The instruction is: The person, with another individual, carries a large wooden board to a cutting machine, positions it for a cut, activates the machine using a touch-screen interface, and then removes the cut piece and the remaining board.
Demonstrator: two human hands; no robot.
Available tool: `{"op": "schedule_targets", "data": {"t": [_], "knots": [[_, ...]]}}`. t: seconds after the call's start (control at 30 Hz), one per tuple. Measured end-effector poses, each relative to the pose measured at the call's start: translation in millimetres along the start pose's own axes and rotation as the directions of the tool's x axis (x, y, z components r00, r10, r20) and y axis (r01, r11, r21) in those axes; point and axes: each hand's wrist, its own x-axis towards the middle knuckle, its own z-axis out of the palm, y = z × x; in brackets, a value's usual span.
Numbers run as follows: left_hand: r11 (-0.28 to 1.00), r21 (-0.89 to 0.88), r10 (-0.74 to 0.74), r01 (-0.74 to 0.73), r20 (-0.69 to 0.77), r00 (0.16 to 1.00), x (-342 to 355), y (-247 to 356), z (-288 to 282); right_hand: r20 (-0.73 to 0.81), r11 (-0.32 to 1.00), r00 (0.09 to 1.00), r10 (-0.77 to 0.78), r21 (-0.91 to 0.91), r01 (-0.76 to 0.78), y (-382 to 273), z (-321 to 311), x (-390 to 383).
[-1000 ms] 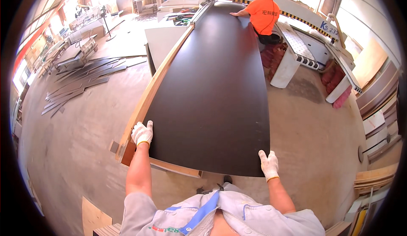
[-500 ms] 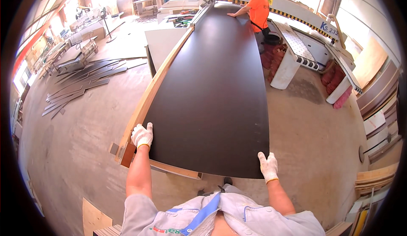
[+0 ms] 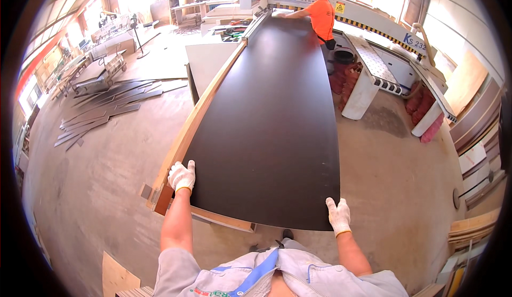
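A long, dark sheet panel [image 3: 261, 131] stretches away from me, its left side along a wooden fence rail [image 3: 200, 110]. My left hand [image 3: 182, 176], in a white knit glove, grips the panel's near left corner, thumb on top. At the near right corner my right hand [image 3: 338, 215], gloved alike, holds the edge with its thumb over the top face. The fingers of both hands are partly hidden at the panel's edge. A co-worker in an orange shirt [image 3: 322, 19] stands at the far right side, one arm stretched over the panel's far end.
Across the back runs a panel saw beam [image 3: 368, 24] with striped edging. White support tables [image 3: 368, 86] stand at right, red bags [image 3: 349, 83] beneath. Dark offcut strips [image 3: 101, 110] lie on the left floor. Stacked boards [image 3: 472, 227] stand at lower right.
The co-worker has straightened up, head and arm now toward the panel's far left. My hands keep their hold at the same corners; the whole view has shifted slightly down.
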Motion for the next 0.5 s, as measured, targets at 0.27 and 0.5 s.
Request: {"op": "schedule_targets", "data": {"t": [0.27, 0.5], "knots": [[1.0, 0.003, 0.021, -0.021, -0.039, 0.999, -3, -5, 7, -0.044, 1.0, 0.999, -0.022, 0.012, 0.023, 11, 8, 2], [1.0, -0.001, 0.029, -0.029, -0.053, 0.998, -3, -5, 6, -0.06, 0.998, 0.997, -0.039, 0.047, 0.042, 11, 8, -1]]}}
